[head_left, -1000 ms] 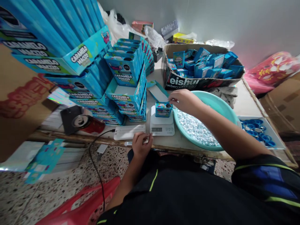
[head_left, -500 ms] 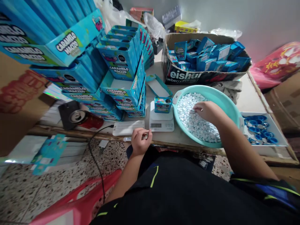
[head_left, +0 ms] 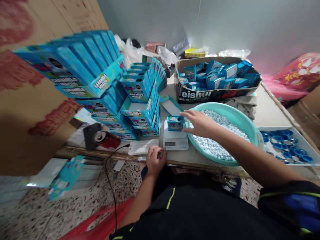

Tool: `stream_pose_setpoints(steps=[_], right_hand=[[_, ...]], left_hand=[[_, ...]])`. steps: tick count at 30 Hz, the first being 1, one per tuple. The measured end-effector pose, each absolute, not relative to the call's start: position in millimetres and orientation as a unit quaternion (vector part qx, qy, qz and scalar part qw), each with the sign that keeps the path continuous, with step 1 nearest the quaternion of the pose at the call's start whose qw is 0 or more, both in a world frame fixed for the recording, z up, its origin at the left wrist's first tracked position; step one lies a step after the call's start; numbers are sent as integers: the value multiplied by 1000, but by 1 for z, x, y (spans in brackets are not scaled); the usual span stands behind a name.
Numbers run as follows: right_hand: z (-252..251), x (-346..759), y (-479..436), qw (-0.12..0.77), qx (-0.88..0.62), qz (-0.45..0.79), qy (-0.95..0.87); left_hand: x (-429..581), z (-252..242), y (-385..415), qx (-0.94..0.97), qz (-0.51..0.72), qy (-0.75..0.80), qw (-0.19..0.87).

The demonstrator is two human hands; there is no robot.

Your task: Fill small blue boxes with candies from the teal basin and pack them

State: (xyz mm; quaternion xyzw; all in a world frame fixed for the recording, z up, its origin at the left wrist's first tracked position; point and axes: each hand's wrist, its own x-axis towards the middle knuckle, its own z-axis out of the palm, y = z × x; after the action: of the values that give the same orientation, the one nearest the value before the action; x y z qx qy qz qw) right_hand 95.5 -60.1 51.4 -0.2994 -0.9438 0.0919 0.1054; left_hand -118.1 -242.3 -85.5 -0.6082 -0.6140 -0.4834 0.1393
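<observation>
A small blue candy box (head_left: 175, 123) stands upright on a white digital scale (head_left: 176, 143) with a lit display. My right hand (head_left: 201, 125) reaches over the left rim of a turquoise basin (head_left: 255, 141), fingers apart, with the fingertips right beside the box. I cannot tell whether they touch it. Small white candies (head_left: 225, 148) fill much of the basin. Near the table's front edge, just left of the scale, my left hand (head_left: 155, 160) is closed with its fingers curled together. Whatever it may hold is hidden.
Stacked blue candy displays (head_left: 140, 110) rise at the left, beside a red can (head_left: 108, 140). Behind the basin stands a cardboard carton (head_left: 220, 95) of blue boxes. A white tray (head_left: 313, 146) with blue lids lies at the right. A black cable (head_left: 110, 186) hangs off the front edge.
My right hand has left the candies and moved left to the box on the scale, its fingers spreading. My left hand stays by the scale. The camera view has shifted.
</observation>
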Motion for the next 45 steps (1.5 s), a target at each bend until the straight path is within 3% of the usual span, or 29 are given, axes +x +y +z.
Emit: stream_pose_setpoints(steps=[4,7,16,26,36,40,43,45], right_hand=[[58,53,-59,18,-311,82,-947],[84,41,-55,26,-296,89,-951],[195,7,-64,323,-208,100,-918],[184,-80,-48,286,-123,47,-949],[126,-74,-27,376,-108,11,-920],[130,-68,-43,391,-115,5,-913],[143,-45,-35,347,-62,-14,-936],[148,-17,-9,275,-110,-25,-955]], left_hand=[[-119,-86,-243,-603,-482,-619,148],[-117,-85,-244,-593,-493,-620,142],[-117,-86,-249,-605,-504,-607,109],[-115,-86,-250,-615,-473,-627,69],[-116,-86,-249,-605,-465,-637,111],[-114,-81,-248,-598,-476,-633,121],[-118,-79,-247,-595,-476,-634,130],[-122,-78,-247,-595,-480,-631,130]])
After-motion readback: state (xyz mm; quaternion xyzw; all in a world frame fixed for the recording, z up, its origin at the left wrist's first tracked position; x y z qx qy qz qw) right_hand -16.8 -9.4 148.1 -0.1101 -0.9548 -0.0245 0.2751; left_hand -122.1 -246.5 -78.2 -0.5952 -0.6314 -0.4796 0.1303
